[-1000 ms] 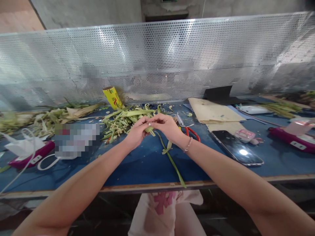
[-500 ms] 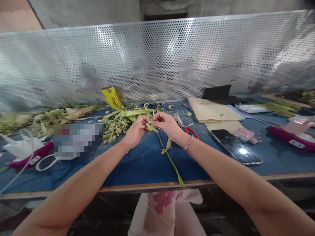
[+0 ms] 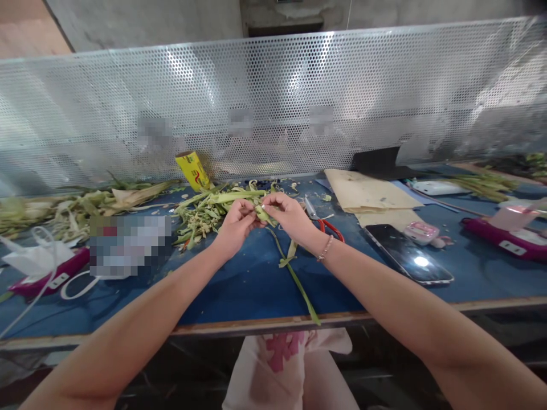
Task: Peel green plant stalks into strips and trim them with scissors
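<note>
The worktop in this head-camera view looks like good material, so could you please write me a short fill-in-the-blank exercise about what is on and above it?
The left hand and the right hand hold a small plant piece coloured ____.
The cutting tool near the right hand has handles coloured ____.
On the worktop, the phone lies to the person's ____ of that tool.
The wrist of the right hand wears a ____.

Missing words: green; red; right; bracelet.

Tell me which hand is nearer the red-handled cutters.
Right. The right hand is just beside the red-handled cutters; the left hand is farther off, beyond it to the left.
</note>
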`<state>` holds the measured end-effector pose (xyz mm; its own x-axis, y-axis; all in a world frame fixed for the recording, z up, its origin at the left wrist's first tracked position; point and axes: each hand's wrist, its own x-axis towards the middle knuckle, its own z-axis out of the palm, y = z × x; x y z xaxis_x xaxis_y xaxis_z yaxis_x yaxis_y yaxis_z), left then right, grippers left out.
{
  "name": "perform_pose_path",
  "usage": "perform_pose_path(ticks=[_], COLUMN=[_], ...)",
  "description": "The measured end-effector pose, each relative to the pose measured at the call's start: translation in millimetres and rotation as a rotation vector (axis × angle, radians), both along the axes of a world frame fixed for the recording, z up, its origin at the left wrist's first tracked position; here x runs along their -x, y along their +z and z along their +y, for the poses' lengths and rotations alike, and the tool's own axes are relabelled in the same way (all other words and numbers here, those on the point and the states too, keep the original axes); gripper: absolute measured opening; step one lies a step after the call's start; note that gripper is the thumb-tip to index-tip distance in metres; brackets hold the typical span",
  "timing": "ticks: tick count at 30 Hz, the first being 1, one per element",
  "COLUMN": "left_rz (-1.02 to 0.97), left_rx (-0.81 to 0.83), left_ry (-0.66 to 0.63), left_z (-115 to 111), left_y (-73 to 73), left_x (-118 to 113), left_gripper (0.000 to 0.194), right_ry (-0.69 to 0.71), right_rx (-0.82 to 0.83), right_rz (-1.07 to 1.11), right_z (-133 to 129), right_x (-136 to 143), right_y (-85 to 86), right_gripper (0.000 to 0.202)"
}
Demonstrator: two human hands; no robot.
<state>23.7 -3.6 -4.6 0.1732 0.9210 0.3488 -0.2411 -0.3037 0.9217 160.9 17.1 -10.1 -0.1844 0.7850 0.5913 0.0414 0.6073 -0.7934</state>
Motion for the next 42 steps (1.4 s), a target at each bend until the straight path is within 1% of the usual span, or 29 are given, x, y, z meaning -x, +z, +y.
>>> perform_pose_path(ticks=[4, 9, 12, 17, 23, 27, 30, 37, 42], left_rz=[0.004, 0.002, -0.01, -0.002, 0.047, 0.04, 0.025, -0.018, -0.007], left_rx=[-0.024, -0.039, -0.028, -0.018, 0.0, 0.001, -0.016, -0.038, -0.095], left_ry=[0.026, 0.117, 0.137, 0.116, 0.062, 0.051, 0.051, 0.064, 0.057], left_z=[-3.7, -5.0, -3.9, -2.6, -4.5, -6.1, -6.3, -4.7, -4.1], left_y=[2.5, 4.2, 3.0, 2.6, 6.8, 7.8, 7.8, 7.2, 6.2], left_x=[-0.5, 0.0, 0.6, 1.7, 1.1, 0.5, 1.0, 1.9, 4.4], left_gripper=[0.017, 0.016, 0.014, 0.013, 0.02, 0.022, 0.022, 0.019, 0.016], right_ry=[-0.029, 0.008, 0.024, 0.054, 0.041, 0.103, 0.137, 0.176, 0.191], right_rx=[-0.002, 0.055, 0.083, 0.076, 0.092, 0.157, 0.171, 0.129, 0.084], right_rz=[0.029, 0.091, 0.113, 0.119, 0.133, 0.219, 0.274, 0.269, 0.25], right_z=[-0.4, -1.0, -0.9, -3.6, -5.8, -2.4, -0.8, -3.4, -4.7], right_x=[1.9, 4.0, 4.6, 4.2, 4.4, 5.5, 6.2, 5.3, 5.4], right_y=[-0.7, -3.2, -4.5, -2.5, -0.1, -2.4, -4.0, -4.6, -3.6], right_gripper=[0.009, 0.01, 0.012, 0.01, 0.01, 0.011, 0.012, 0.02, 0.021])
